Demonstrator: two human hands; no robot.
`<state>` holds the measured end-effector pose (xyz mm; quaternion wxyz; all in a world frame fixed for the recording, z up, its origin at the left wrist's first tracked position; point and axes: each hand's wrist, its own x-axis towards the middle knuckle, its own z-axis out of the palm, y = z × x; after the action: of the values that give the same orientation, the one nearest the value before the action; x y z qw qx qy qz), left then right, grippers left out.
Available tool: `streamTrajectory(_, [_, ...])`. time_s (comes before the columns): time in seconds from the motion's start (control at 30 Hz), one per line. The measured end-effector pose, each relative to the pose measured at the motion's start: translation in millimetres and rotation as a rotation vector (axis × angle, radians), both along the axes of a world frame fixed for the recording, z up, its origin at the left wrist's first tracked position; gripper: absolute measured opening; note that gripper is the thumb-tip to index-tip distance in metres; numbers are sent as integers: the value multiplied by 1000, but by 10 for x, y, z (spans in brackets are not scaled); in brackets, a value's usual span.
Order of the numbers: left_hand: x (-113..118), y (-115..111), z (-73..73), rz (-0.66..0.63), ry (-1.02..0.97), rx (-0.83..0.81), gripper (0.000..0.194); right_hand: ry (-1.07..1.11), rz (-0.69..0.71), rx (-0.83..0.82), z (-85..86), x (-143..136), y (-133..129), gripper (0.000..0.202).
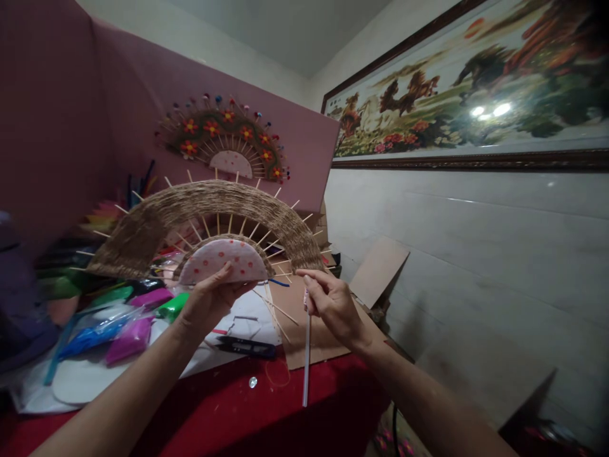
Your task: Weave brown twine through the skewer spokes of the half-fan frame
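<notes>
My left hand [214, 295] grips a handmade fan by its white, red-dotted half-round base [226, 259], thumb in front and fingers behind. Thin wooden sticks radiate from this base through a broad arch of brown twine [214, 198], their tips poking past its outer edge. My right hand [333, 301] is closed at the fan's lower right end, index fingertip and thumb close together near the twine's edge. Below it extends a translucent whitish stick [307, 362], perhaps a glue stick; its upper end meets a small pink-and-white piece by my fingers. What these fingers hold is partly hidden.
Black thread snips [247, 346], loose wooden sticks [278, 304] and a cardboard sheet [314, 346] lie on the red-covered table [214, 406]. Bright packets of clay-like material [130, 339] crowd the left. Behind, a finished flowered fan [228, 136] leans against a pink panel [295, 146].
</notes>
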<state>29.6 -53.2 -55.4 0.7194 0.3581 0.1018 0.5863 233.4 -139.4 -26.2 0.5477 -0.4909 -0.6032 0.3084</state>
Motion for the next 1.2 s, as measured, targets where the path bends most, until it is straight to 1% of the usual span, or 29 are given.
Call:
streamTrajectory(0.1, [2,7,-14,-17,1,-19,18,-164,1,110,-18,-17,69,37])
streamTrajectory(0.2, [1,11,-19,-28,15,-15,20,-190,27,119,-29,-24,93,41])
streamTrajectory(0.33, [7,-9,-11,-42,23,-8,21,-165,33,109,-34,-40,119,43])
streamTrajectory(0.6, [26,-31,-7,-22,11,-12,18,-55,47,76,-72,-33,213,45])
streamTrajectory(0.7, [23,-21,-15,-10,16,-15,19,9,64,29,-75,-33,214,46])
streamTrajectory(0.8, [19,-13,-20,-21,25,-29,19,61,91,-1,-66,-38,186,43])
streamTrajectory(0.9, [18,-7,-21,-18,11,-34,18,94,67,31,-49,-36,153,36])
streamTrajectory(1.0, [21,0,-24,-26,15,-40,19,97,32,53,-32,-31,148,34])
streamTrajectory(1.1, [25,0,-30,-37,25,-40,22,50,45,62,-22,-47,169,39])
streamTrajectory(1.2, [32,-12,-32,-28,16,-44,19,11,55,59,-12,-90,193,43])
